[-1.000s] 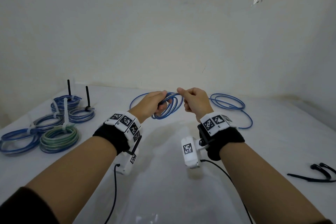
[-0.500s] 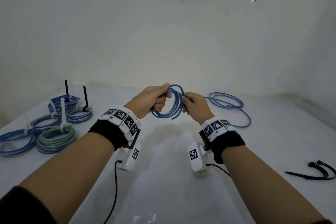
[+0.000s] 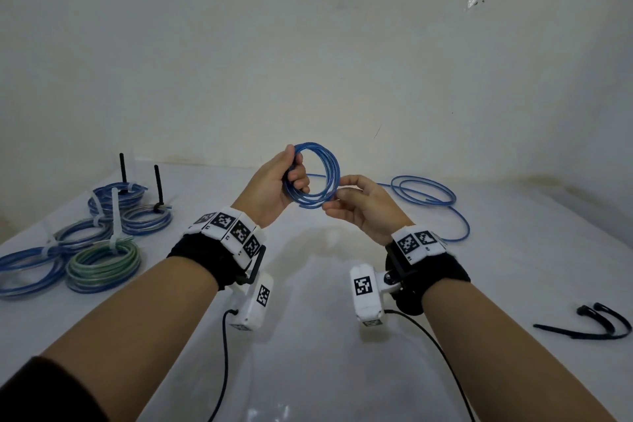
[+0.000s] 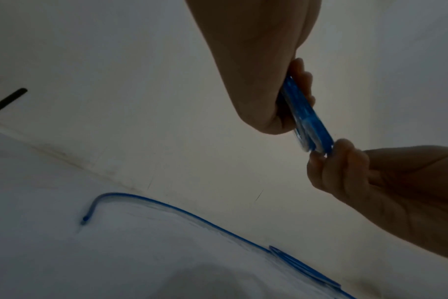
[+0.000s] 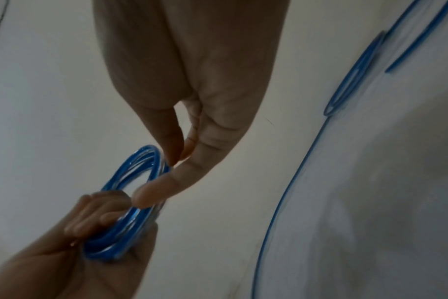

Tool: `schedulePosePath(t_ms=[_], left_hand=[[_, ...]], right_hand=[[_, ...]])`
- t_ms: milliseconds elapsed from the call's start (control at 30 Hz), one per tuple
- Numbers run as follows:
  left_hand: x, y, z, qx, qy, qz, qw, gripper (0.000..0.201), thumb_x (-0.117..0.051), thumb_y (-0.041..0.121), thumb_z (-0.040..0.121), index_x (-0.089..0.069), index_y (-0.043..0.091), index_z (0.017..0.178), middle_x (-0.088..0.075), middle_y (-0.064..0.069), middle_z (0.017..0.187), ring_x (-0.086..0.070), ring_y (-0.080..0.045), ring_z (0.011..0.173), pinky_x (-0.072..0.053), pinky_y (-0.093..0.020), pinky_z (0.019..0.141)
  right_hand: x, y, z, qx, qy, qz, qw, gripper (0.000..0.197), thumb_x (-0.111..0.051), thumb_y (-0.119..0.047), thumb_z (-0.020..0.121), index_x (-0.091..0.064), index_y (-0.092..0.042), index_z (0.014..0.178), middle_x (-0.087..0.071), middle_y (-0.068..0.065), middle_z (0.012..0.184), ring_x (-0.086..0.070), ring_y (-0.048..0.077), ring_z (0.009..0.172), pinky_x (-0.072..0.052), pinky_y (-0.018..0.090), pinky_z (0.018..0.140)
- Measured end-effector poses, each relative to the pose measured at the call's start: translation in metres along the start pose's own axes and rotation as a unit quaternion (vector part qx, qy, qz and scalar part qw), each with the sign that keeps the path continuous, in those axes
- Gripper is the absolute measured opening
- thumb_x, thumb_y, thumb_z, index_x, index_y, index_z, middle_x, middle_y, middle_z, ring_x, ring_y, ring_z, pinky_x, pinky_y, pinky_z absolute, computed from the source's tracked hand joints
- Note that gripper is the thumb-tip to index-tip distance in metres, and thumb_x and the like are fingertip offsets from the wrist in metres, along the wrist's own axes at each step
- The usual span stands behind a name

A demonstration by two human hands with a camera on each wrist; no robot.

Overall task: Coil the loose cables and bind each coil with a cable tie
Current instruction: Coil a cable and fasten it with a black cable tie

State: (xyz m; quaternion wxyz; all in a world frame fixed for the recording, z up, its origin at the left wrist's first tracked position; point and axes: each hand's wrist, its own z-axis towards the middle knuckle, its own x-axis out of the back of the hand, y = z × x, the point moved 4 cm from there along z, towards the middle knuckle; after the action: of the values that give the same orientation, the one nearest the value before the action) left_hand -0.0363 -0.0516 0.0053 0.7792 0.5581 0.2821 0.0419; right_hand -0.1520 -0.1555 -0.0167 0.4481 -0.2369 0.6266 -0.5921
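A small blue cable coil [image 3: 320,175] is held upright in the air above the white table [image 3: 308,336]. My left hand [image 3: 291,175] grips its left side with curled fingers, seen also in the right wrist view where the coil [image 5: 131,202] runs through that hand [image 5: 97,220]. My right hand [image 3: 337,197] pinches the coil's lower right edge between thumb and fingers; the left wrist view shows the coil [image 4: 307,119] edge-on between both hands. A loose blue cable [image 3: 428,195] lies on the table behind my right hand.
Several bound coils [image 3: 102,264], blue and green, lie at the left with white and black ties sticking up. Black cable ties [image 3: 596,325] lie at the right edge. A wall stands close behind the table.
Both hands rose with the coil. The coil turned from lying flat between the hands to standing upright, and it looks tighter and rounder.
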Motion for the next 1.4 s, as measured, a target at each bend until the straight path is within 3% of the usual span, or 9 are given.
schedulePosePath(t_ms=[167,300,467,633,767,867,1033,1200,1400], left_hand=[[0.001,-0.003,0.001,-0.022,0.050,0.020,0.998,0.037,-0.030,0.044,0.099,-0.044,0.017,0.079,-0.029,0.007,0.055,-0.032,-0.009,0.047,-0.047,-0.024,0.064],[0.004,0.001,-0.001,-0.023,0.086,0.146,0.985,0.035,-0.034,0.042,0.100,-0.042,0.017,0.076,-0.026,0.008,0.053,-0.025,-0.009,0.044,-0.041,-0.025,0.056],[-0.007,-0.003,-0.002,-0.002,0.034,0.274,0.961,0.040,-0.041,0.042,0.097,-0.044,0.014,0.070,-0.028,0.006,0.052,-0.024,-0.009,0.044,-0.025,-0.020,0.045],[-0.015,-0.006,0.000,0.011,0.010,0.296,0.955,0.045,-0.035,0.041,0.099,-0.047,0.011,0.067,-0.030,0.007,0.049,-0.024,-0.008,0.042,-0.021,-0.019,0.044],[-0.009,-0.009,0.001,0.032,0.029,0.251,0.967,0.041,-0.031,0.028,0.101,-0.056,0.009,0.076,-0.044,0.002,0.056,-0.040,-0.012,0.049,-0.035,-0.024,0.054],[-0.011,-0.009,0.000,0.040,0.008,0.256,0.966,0.037,-0.033,0.032,0.101,-0.056,0.008,0.084,-0.047,0.001,0.062,-0.050,-0.014,0.057,-0.044,-0.024,0.062],[-0.017,-0.010,0.002,0.011,0.009,0.276,0.961,0.036,-0.038,0.035,0.100,-0.049,0.012,0.076,-0.035,0.006,0.057,-0.035,-0.006,0.046,-0.039,-0.025,0.060],[-0.012,-0.016,0.003,0.040,-0.003,0.199,0.979,0.034,-0.036,0.029,0.101,-0.057,0.005,0.090,-0.043,0.001,0.063,-0.043,-0.011,0.055,-0.045,-0.024,0.063],[-0.014,-0.009,0.004,0.014,-0.008,0.247,0.969,0.033,-0.038,0.031,0.100,-0.046,0.013,0.074,-0.034,0.004,0.060,-0.033,-0.010,0.053,-0.040,-0.025,0.065]], right_hand=[[-0.012,-0.002,-0.003,-0.021,-0.024,0.039,0.999,0.023,-0.039,0.010,0.093,-0.043,-0.005,0.110,-0.067,0.019,0.080,-0.071,0.029,0.070,-0.059,0.031,0.064],[-0.001,-0.008,0.004,-0.015,0.069,-0.188,0.980,0.021,-0.034,0.003,0.091,-0.047,-0.008,0.105,-0.058,0.012,0.087,-0.063,0.022,0.061,-0.051,0.028,0.054],[-0.004,-0.031,0.011,0.148,0.097,-0.382,0.907,0.035,-0.043,-0.008,0.092,-0.056,-0.016,0.124,-0.052,-0.001,0.114,-0.047,0.012,0.109,-0.035,0.024,0.094],[-0.025,-0.035,0.006,0.216,-0.049,-0.478,0.850,0.022,-0.048,-0.014,0.096,-0.066,-0.010,0.108,-0.063,-0.012,0.082,-0.053,0.003,0.076,-0.042,0.014,0.076],[-0.016,-0.032,0.011,0.226,-0.014,-0.453,0.862,0.020,-0.046,-0.010,0.097,-0.065,-0.007,0.102,-0.060,-0.009,0.081,-0.055,0.002,0.079,-0.040,0.006,0.073],[-0.011,-0.026,0.013,0.211,0.028,-0.390,0.896,0.018,-0.045,-0.008,0.097,-0.062,-0.011,0.100,-0.057,-0.005,0.081,-0.053,0.004,0.080,-0.040,0.007,0.073],[-0.013,-0.017,0.010,0.192,0.041,-0.361,0.911,0.018,-0.039,-0.019,0.101,-0.053,-0.007,0.097,-0.051,-0.001,0.074,-0.049,0.008,0.070,-0.039,0.011,0.066],[-0.005,-0.018,0.009,0.172,0.083,-0.296,0.936,0.016,-0.040,-0.020,0.100,-0.049,-0.008,0.095,-0.045,-0.001,0.068,-0.042,0.011,0.060,-0.039,0.016,0.057],[-0.004,-0.013,0.009,0.096,0.057,-0.169,0.979,0.020,-0.037,-0.020,0.101,-0.050,-0.010,0.089,-0.052,0.004,0.070,-0.043,0.012,0.051,-0.041,0.028,0.059]])
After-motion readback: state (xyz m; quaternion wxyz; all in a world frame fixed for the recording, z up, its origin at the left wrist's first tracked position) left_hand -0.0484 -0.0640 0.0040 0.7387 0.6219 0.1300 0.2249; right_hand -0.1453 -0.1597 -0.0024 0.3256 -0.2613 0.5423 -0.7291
